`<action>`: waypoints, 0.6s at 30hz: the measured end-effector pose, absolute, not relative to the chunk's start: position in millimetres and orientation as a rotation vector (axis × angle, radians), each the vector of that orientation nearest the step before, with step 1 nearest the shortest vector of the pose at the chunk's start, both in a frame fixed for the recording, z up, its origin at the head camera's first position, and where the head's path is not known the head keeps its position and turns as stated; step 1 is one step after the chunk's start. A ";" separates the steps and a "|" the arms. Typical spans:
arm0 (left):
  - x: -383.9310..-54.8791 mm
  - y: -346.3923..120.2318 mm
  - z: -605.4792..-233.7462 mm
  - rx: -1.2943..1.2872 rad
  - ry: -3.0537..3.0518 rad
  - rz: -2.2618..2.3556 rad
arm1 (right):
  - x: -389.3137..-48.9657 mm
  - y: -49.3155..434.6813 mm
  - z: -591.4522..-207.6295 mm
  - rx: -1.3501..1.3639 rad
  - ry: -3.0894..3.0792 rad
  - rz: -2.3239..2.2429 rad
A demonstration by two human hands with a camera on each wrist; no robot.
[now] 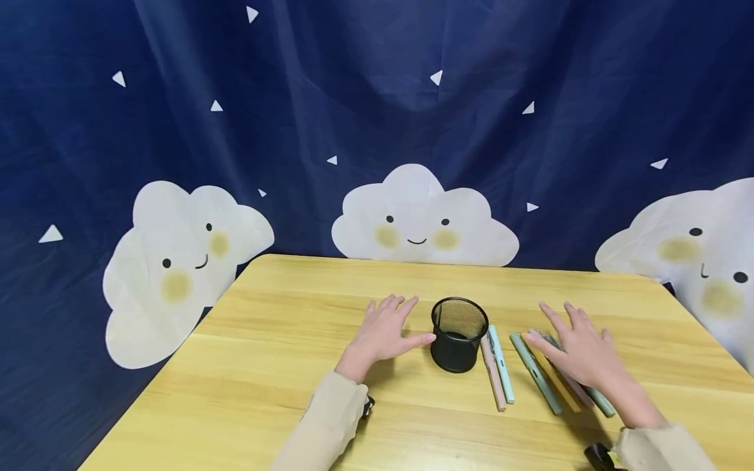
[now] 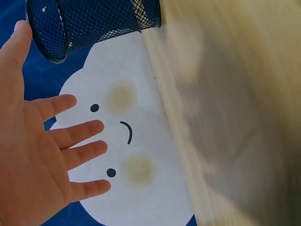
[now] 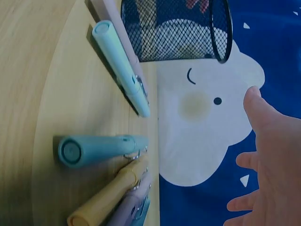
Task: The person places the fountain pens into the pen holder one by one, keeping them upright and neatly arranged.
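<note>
Head view. One black mesh holder, upright on the wood-grain table. Left hand: at the holder's left side, fingers and thumb spread; thumb tip at the rim, contact uncertain. Pens, two, just right of the holder, side by side: pale pink pen, light blue pen. Pens, four, farther right: green pen, yellow pen, mauve pen, dark green pen; the last two partly hidden by the right hand, which hovers above, fingers spread. Behind: dark blue curtain with smiling clouds.

Left wrist view. Palm and spread fingers; thumb tip overlapping the holder's rim in the picture, touch not determinable.

Right wrist view. Thumb and fingers apart, clear of the pens. Green, yellow and mauve pens close together; light blue and pale pink beside the holder.
</note>
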State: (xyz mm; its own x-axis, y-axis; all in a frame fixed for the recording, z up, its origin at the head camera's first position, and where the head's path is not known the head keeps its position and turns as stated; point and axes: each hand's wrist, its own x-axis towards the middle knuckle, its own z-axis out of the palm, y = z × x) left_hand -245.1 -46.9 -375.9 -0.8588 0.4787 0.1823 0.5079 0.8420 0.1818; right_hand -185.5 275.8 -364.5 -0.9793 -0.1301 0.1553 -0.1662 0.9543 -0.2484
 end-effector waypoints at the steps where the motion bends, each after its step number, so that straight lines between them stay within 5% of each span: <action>1: -245.3 -46.5 -375.8 -0.787 -2.883 -0.347 | -185.4 277.6 -364.3 0.221 -2.976 0.402; 18: -244.8 -41.9 -374.9 -0.861 -2.788 -0.658 | -180.9 300.9 -369.9 0.267 -2.982 0.423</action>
